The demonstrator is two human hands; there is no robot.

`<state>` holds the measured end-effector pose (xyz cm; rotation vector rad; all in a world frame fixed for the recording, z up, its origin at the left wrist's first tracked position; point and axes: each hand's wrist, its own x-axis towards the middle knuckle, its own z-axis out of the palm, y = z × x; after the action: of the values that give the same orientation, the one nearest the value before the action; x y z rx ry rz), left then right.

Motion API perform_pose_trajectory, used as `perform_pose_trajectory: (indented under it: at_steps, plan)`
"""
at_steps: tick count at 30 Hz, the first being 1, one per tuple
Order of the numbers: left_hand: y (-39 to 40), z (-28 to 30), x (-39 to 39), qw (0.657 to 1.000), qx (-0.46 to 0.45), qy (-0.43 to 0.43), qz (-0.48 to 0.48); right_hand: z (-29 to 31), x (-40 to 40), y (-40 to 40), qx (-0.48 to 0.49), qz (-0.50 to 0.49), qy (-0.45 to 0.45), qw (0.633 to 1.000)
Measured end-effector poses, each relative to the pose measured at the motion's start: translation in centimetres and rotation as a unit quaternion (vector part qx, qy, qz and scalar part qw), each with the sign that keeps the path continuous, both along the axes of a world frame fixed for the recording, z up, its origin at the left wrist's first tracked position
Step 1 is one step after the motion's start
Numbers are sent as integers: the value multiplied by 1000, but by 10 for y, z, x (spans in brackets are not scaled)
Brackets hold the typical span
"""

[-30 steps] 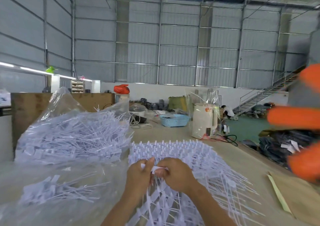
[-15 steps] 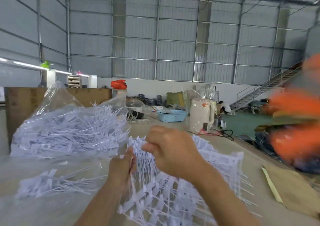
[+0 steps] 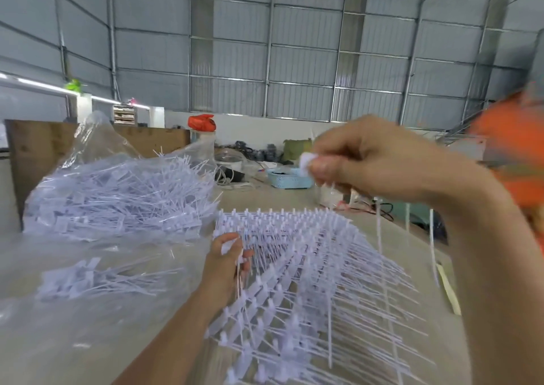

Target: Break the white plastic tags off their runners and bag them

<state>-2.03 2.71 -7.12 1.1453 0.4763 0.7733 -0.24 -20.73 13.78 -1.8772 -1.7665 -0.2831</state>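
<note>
My right hand (image 3: 368, 160) is raised high above the sheet of tags on runners (image 3: 309, 281), and it pinches the flat white heads of a few tags (image 3: 306, 162) between thumb and fingers; their thin tails hang down toward the sheet. I judge these are freed from the runner, though I cannot see the break point clearly. My left hand (image 3: 228, 262) rests at the left edge of the same sheet, fingers curled around some tag heads there, holding the sheet down on the bench (image 3: 88, 355).

To the left of the sheet lies a small loose pile of tags (image 3: 97, 278) under clear plastic, and behind that pile, further from me, stands the big clear bag (image 3: 117, 196), already quite full of white tags.

So the step now is the pulling-off. Next, I think, the right hand must carry its bunch leftward over the sheet to the bag or the pile, keeping the tails from catching in the rows below.
</note>
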Motion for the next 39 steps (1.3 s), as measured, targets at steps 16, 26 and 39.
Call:
perform_pose_trajectory:
  at_steps: [16,26,39]
  plan:
    - [-5,-4,1,986,74,-11,-150,-189,59,119,50,-86,36,994]
    - [-1,-2,3,996,69,-46,-43,-196,80,98,-58,-96,183,977]
    - [-5,6,3,995,14,-21,-92,-173,73,87,-36,-20,239,970]
